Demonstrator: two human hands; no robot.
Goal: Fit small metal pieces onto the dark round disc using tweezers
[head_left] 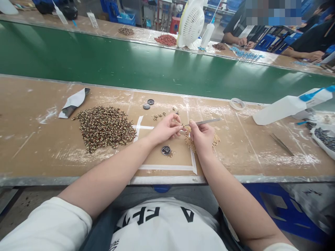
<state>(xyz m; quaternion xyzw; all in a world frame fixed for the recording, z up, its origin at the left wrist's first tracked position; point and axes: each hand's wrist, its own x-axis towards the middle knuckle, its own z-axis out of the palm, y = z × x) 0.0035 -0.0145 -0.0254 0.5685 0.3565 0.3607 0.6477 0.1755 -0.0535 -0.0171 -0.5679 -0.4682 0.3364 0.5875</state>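
My left hand (169, 127) pinches a tiny dark and gold metal part (182, 124) between thumb and forefinger. In my right hand (202, 136) is a pair of tweezers (209, 121), its tip close to that part; whether they touch I cannot tell. Beneath my right hand spreads a pile of small gold pieces (188, 142). Left of my hands lies a big heap of dark and gold metal parts (104, 129). A few similar loose parts (159, 115) lie just beyond my left hand. Nearer to me sits a round black disc (165, 150) with tiny bits beside it.
White tape strips (167, 167) mark the brown table. Two dark round caps (148, 104), a tape roll (237, 104), a white bottle (277, 109) and spare tweezers (282, 144) lie around. Behind runs a green belt (117, 59); co-workers' hands (244, 42) are across it.
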